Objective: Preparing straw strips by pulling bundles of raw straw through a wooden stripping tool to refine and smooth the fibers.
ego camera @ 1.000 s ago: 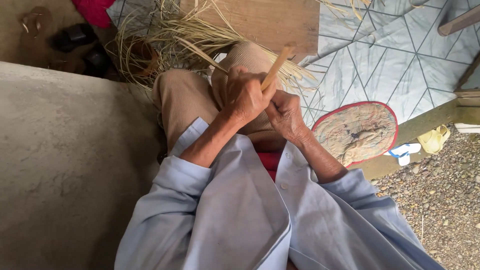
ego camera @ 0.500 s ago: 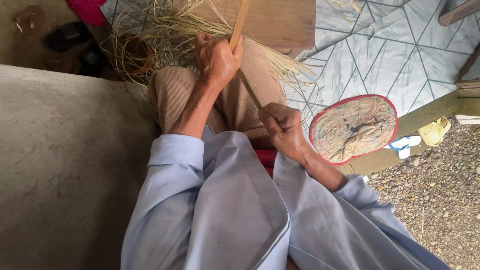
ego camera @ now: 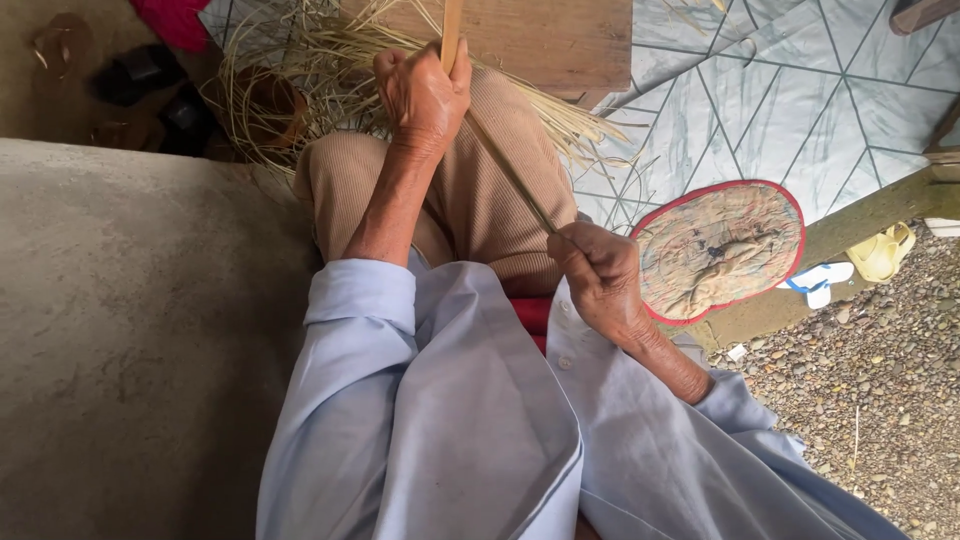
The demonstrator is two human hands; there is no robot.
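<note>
A pale bamboo strip (ego camera: 452, 30) is gripped in the raised left hand (ego camera: 420, 95), while a thin dark blade (ego camera: 510, 175) is held by the right hand (ego camera: 598, 275) above the tan-trousered knees (ego camera: 480, 200). Loose straw-like slivers (ego camera: 330, 60) are seen beyond, and an oval red-rimmed fan (ego camera: 720, 250) is seen on the tiled floor (ego camera: 800, 100).

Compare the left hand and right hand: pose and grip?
The left hand is stretched out past the knee, gripping the flat tan bamboo strip; the right hand is pulled in near the lap, pinching a thin dark sliver. Both are closed, with pale blue sleeves.

A red-edged fan (ego camera: 718, 248) lies beside yellow sandals (ego camera: 884, 252).
</note>
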